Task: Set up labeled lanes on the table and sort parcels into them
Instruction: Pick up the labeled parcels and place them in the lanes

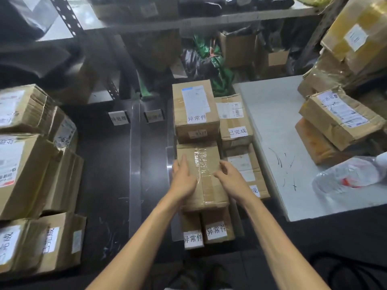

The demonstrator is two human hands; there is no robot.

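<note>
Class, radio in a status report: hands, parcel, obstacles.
Left hand flat against taped box, right hand gripping its edge. Labelled box close ahead, two small boxes nearer.

A metal shelving rack (113,88) stands behind the desk (104,174). Its perforated angle upright (67,15) slants across the upper left, and a pale grey shelf board (209,20) runs along the top. The desk is dark and glossy, catching dull reflections. A white tabletop (272,126), marked with pen scribbles (280,162), lies just beside it at the right. The light is dim and even.
</note>
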